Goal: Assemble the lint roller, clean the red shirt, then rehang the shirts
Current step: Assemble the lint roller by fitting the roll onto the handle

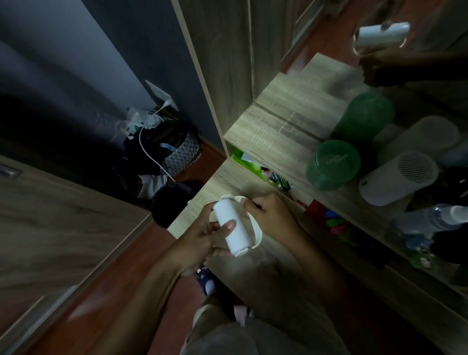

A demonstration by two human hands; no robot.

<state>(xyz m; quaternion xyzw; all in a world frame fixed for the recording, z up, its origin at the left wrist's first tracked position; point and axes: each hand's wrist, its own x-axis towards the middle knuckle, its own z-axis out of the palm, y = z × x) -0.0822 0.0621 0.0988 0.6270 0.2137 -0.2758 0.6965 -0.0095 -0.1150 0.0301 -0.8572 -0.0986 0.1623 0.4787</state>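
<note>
A: What are the hands doing?

B: The left hand point(207, 237) grips a white sticky roll point(231, 227), thumb laid across to steady it. The right hand point(272, 216) pinches the white handle frame point(258, 235) curving round the roll, likely to seat it.

A: Where?

B: Just above a wooden worktop point(227, 182). A green jar point(332, 165) and a white canister point(397, 177) stand beyond. No shirt is visible.

Single head-worn wide-angle view, tilted, steeply down, close over left hand point(199, 237) and right hand point(274, 218).
</note>
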